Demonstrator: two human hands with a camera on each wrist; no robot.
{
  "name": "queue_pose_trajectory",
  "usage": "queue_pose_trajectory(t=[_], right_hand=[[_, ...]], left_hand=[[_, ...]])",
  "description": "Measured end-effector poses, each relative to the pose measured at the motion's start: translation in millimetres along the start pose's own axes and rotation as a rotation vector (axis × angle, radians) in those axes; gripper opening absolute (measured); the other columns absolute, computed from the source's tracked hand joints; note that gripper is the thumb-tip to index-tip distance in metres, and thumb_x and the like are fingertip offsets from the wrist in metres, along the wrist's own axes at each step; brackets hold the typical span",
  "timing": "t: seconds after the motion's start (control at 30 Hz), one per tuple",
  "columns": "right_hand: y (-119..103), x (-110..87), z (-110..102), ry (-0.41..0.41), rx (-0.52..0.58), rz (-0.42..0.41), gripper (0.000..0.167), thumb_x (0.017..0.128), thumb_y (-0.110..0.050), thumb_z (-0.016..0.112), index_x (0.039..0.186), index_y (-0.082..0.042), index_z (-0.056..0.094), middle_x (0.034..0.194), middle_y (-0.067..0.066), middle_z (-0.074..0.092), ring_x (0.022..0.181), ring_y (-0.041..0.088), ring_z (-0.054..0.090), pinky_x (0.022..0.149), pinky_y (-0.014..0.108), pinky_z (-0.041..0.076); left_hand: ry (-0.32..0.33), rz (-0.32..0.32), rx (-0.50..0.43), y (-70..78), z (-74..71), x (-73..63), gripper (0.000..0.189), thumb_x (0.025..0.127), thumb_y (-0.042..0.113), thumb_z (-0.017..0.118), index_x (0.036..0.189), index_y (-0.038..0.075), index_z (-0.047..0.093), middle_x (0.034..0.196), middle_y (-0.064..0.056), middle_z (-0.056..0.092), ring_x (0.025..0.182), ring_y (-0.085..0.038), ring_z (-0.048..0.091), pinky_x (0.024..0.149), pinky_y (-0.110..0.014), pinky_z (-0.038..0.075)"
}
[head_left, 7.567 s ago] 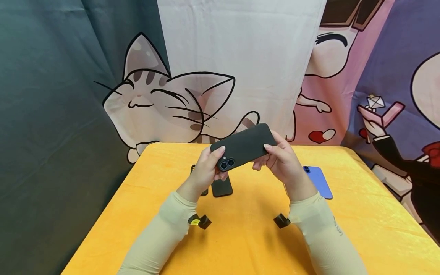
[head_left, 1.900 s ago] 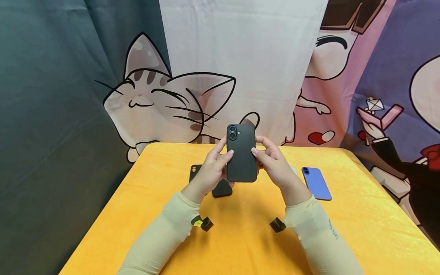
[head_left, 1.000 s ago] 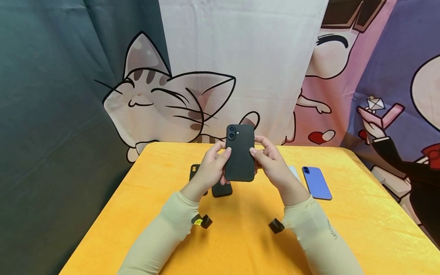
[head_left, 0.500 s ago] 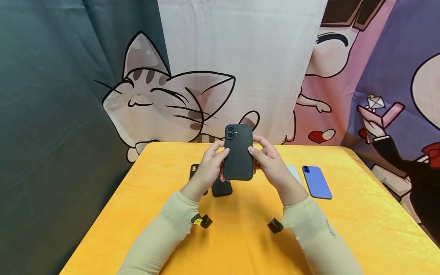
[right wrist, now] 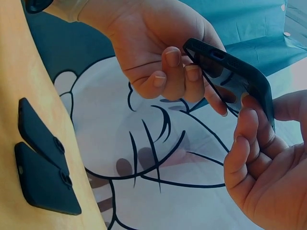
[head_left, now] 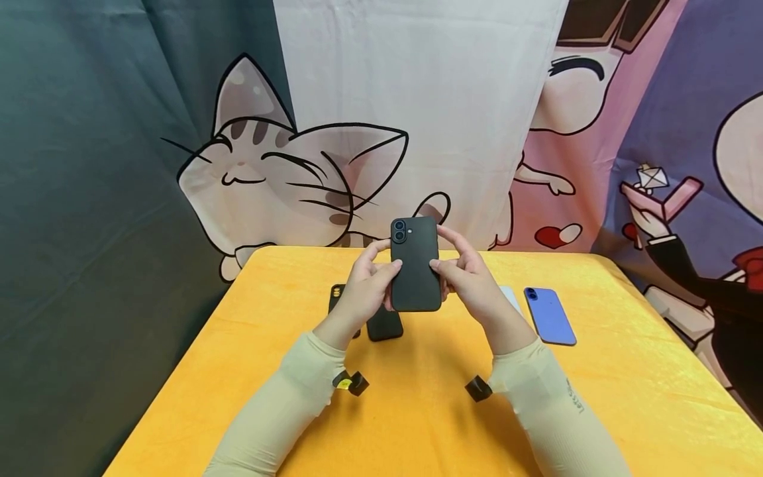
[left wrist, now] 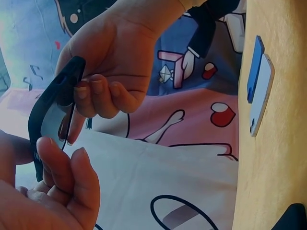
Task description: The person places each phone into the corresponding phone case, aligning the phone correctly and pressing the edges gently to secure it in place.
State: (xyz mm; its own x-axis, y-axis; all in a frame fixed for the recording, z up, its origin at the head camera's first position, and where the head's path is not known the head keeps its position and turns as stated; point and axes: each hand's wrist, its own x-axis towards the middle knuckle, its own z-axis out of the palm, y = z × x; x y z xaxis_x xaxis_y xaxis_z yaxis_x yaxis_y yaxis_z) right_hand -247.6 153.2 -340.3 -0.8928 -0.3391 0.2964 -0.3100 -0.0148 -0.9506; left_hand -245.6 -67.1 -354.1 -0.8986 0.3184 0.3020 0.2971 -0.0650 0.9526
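Note:
A smartphone in a black case [head_left: 415, 278] is held upright above the table, its back with two camera lenses toward the head camera. My left hand [head_left: 366, 285] grips its left edge, thumb on the back. On the opposite edge, my right hand [head_left: 467, 281] pinches it the same way, with the index finger stretched along the upper side. Both wrist views show the glossy screen side of the smartphone [left wrist: 55, 112], [right wrist: 230, 79], with the case rim around it and fingertips against it.
Two black phone cases [right wrist: 41, 129], [right wrist: 45, 184] lie on the yellow table [head_left: 417, 411], partly behind my left hand. To the right lie a blue phone [head_left: 550, 317] and a pale phone [left wrist: 262, 96]. A cartoon-printed curtain [head_left: 417, 79] hangs behind.
The cased smartphone has turned from slanted sideways to upright since the oldest frame. Over the last second it has barely moved, while my right index finger has stretched higher along its edge.

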Motion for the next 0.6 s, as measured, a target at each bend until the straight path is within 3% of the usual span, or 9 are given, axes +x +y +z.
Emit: queue_pose_trajectory(t=[0.13,0.6], right_hand=[[-1.1,0.0,-0.3,0.001,0.002,0.000,0.061,0.105,-0.011,0.051,0.161,-0.021,0.029,0.064,-0.003,0.063,0.053,0.016,0.058,0.061,0.029,0.056],[-6.8,1.4,-0.7,0.008,0.032,-0.018,0.062,0.105,-0.011,0.050,0.162,-0.019,0.027,0.062,-0.003,0.063,0.052,0.015,0.057,0.058,0.028,0.055]], left_hand=[[-0.012,-0.006,0.004,0.7,-1.2,0.5,0.042,0.108,0.022,0.049,0.150,0.024,0.042,0.074,-0.004,0.070,0.045,-0.016,0.056,0.053,-0.027,0.055],[-0.003,0.017,0.050,6.2,-0.1,-0.2,0.052,0.109,0.026,0.051,0.159,0.024,0.038,0.060,-0.004,0.059,0.044,-0.018,0.053,0.055,-0.029,0.056]])
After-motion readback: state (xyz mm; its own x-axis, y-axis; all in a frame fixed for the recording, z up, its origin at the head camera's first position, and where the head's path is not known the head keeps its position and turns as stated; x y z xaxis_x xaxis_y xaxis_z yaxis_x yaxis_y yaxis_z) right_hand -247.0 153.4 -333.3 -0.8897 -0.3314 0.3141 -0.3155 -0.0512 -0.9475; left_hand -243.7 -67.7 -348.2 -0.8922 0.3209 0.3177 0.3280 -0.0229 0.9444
